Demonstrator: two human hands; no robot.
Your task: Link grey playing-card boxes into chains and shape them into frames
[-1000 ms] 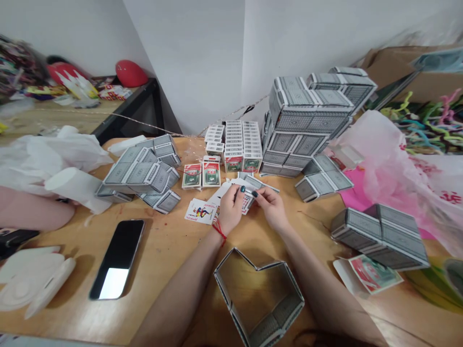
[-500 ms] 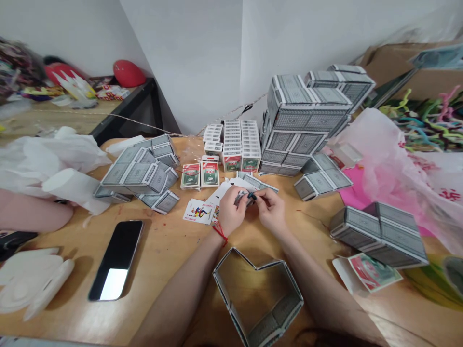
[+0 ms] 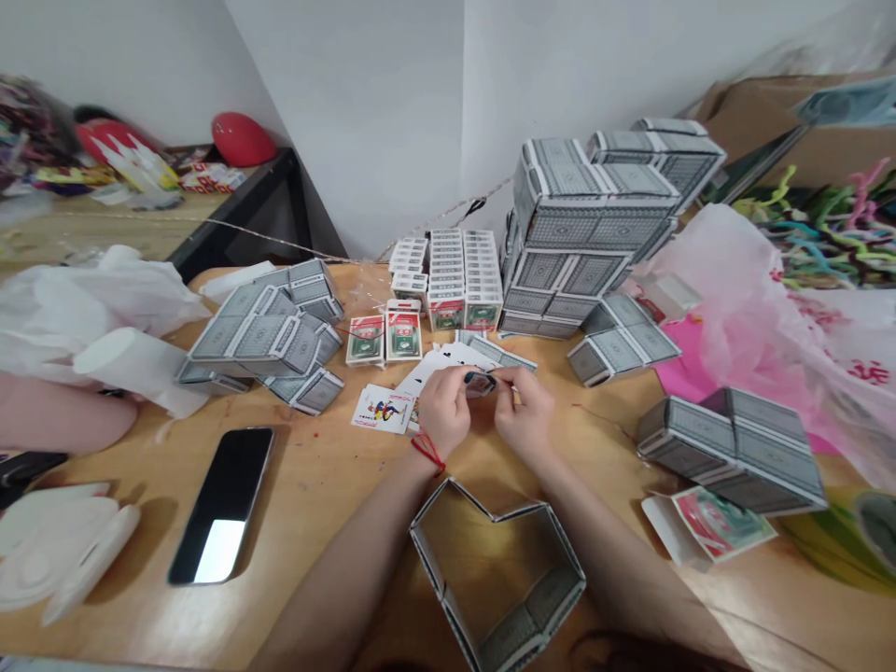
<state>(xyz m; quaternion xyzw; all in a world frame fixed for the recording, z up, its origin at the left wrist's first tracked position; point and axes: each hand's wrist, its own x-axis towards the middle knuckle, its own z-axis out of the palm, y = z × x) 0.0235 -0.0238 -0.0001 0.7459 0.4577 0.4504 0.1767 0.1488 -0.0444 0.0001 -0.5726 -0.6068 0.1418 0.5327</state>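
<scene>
Between my hands is a playing card (image 3: 480, 384) with a grey patterned back, seemingly bent; its exact shape is partly hidden by my fingers. My left hand (image 3: 445, 411), with a red cord at the wrist, pinches its left side. My right hand (image 3: 525, 409) is closed on the right side. Just beyond lie loose white-faced cards (image 3: 420, 370) and grey-backed cards (image 3: 500, 351). A joker card (image 3: 382, 410) lies left of my left hand. Between my forearms stands a heart-shaped frame (image 3: 440, 586) made of cards.
A tall stack of card-built blocks (image 3: 567, 219) stands at the back right, smaller ones (image 3: 262, 327) at the left. Boxed card decks (image 3: 448, 280) fill the back middle. A phone (image 3: 222, 504) lies left; an opened card box (image 3: 724, 525) lies right, beside another card block (image 3: 742, 453).
My fingers have shifted slightly apart around the card, and more of its bent surface shows between them. The view has drifted a little; the other things stay put.
</scene>
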